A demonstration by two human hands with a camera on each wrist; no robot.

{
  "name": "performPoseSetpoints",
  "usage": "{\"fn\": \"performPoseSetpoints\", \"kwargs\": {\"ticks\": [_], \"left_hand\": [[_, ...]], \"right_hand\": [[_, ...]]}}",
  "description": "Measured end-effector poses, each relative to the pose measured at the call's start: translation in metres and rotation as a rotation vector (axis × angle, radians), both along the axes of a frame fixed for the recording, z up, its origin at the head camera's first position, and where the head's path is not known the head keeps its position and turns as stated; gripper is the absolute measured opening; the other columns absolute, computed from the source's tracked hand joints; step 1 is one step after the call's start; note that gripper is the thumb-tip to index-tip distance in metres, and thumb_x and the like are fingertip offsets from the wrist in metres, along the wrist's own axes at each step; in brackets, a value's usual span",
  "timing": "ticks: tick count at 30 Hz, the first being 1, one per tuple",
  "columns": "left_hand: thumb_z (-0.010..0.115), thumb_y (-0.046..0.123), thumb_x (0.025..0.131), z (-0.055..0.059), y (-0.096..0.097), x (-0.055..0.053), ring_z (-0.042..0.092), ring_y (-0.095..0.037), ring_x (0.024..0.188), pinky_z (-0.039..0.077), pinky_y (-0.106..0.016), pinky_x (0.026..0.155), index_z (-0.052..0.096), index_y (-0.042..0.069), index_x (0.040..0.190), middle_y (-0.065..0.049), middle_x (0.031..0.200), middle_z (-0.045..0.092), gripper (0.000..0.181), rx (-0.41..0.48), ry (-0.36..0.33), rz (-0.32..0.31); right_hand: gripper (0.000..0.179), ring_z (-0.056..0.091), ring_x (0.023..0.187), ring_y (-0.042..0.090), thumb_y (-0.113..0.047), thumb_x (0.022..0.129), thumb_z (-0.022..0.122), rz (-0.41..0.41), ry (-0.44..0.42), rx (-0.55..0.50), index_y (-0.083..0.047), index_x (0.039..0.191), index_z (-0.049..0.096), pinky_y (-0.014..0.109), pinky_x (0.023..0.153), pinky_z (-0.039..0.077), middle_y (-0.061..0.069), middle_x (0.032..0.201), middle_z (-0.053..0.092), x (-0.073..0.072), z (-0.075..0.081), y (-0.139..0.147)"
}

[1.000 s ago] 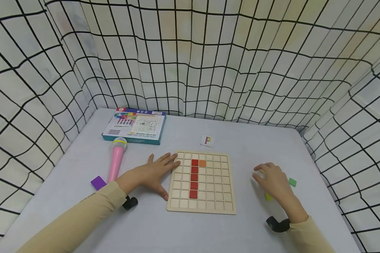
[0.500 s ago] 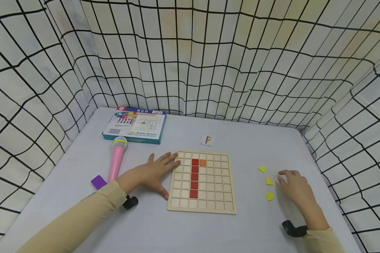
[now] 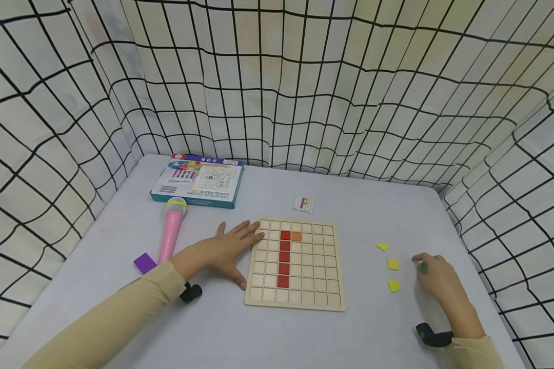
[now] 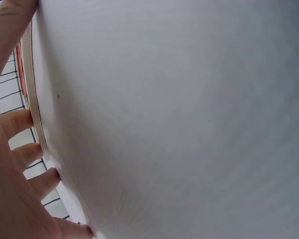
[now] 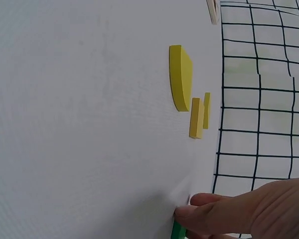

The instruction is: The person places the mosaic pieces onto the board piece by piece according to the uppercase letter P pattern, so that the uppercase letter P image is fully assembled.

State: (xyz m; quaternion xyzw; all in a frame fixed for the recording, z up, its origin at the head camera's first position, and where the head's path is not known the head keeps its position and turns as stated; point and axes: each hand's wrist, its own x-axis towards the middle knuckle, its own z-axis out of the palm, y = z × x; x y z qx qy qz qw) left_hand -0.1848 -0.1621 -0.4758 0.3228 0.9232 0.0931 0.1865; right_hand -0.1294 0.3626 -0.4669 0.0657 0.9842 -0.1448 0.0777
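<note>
A square wooden grid board (image 3: 330, 304) lies mid-table, with several red tiles (image 3: 283, 257) in one column and an orange tile (image 3: 296, 236) beside the top one. My left hand (image 3: 223, 251) rests at the board's left edge with its fingers spread, fingertips on the rim. To the right of the board, my right hand (image 3: 438, 279) pinches a green tile (image 5: 178, 230) between thumb and fingers, close to the tabletop. Left of that hand lie three yellow pieces: a triangle (image 3: 382, 246), a square (image 3: 393, 264) and a piece with one curved side (image 3: 393, 286).
A small pattern card (image 3: 303, 204) lies behind the board. At the left are a pink toy microphone (image 3: 170, 233), a purple tile (image 3: 145, 263) partly behind the forearm, and a flat cardboard box (image 3: 197, 180). Black netting (image 3: 314, 97) over white cloth surrounds the table.
My right hand has moved right, away from the yellow pieces, uncovering them, and has taken hold of the green tile. The left hand stays in place on the board's edge.
</note>
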Motion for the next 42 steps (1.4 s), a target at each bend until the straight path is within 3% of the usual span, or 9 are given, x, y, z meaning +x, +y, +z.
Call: {"fn": "performPoseSetpoints", "kwargs": {"ticks": [6, 11, 14, 21, 42], "left_hand": [[0.086, 0.077, 0.059, -0.001, 0.0, 0.001, 0.002, -0.038, 0.161, 0.005, -0.084, 0.112, 0.024, 0.021, 0.166, -0.008, 0.176, 0.006, 0.135, 0.007, -0.007, -0.004], [0.086, 0.077, 0.059, -0.002, 0.001, 0.002, 0.002, -0.038, 0.161, 0.005, -0.084, 0.113, 0.024, 0.021, 0.166, -0.008, 0.176, 0.006, 0.135, 0.008, -0.009, 0.0], [0.086, 0.076, 0.059, -0.001, 0.001, 0.002, 0.002, -0.038, 0.161, 0.004, -0.084, 0.113, 0.025, 0.021, 0.166, -0.008, 0.176, 0.006, 0.135, 0.013, -0.009, 0.002], [0.085, 0.077, 0.059, -0.001, 0.0, 0.001, 0.002, -0.038, 0.161, 0.005, -0.084, 0.112, 0.024, 0.021, 0.166, -0.008, 0.176, 0.006, 0.135, 0.006, 0.002, -0.002], [0.087, 0.075, 0.06, 0.002, 0.0, 0.002, 0.003, -0.038, 0.161, 0.006, -0.084, 0.113, 0.026, 0.02, 0.166, -0.009, 0.175, 0.007, 0.133, 0.007, 0.006, 0.002]], "right_hand": [[0.033, 0.063, 0.102, 0.048, -0.01, 0.094, 0.07, 0.011, 0.019, -0.039, 0.006, 0.122, 0.064, 0.054, 0.077, 0.054, 0.032, 0.114, 0.066, 0.002, 0.001, -0.002], [0.018, 0.069, 0.086, 0.031, -0.013, 0.094, 0.074, -0.004, 0.135, -0.113, -0.001, 0.106, 0.071, 0.036, 0.063, 0.051, 0.016, 0.096, 0.073, 0.004, 0.007, -0.008], [0.017, 0.072, 0.081, 0.024, -0.018, 0.095, 0.075, 0.005, 0.182, -0.152, -0.004, 0.105, 0.073, 0.031, 0.061, 0.048, 0.011, 0.094, 0.075, 0.003, 0.01, -0.014], [0.019, 0.071, 0.077, 0.017, -0.024, 0.095, 0.076, 0.04, 0.153, -0.217, -0.008, 0.104, 0.073, 0.03, 0.061, 0.047, 0.009, 0.097, 0.077, -0.001, 0.016, -0.034], [0.013, 0.067, 0.073, 0.015, -0.02, 0.093, 0.078, 0.132, 0.12, -0.339, -0.01, 0.098, 0.073, 0.03, 0.063, 0.05, 0.001, 0.084, 0.073, -0.027, 0.007, -0.112]]}}
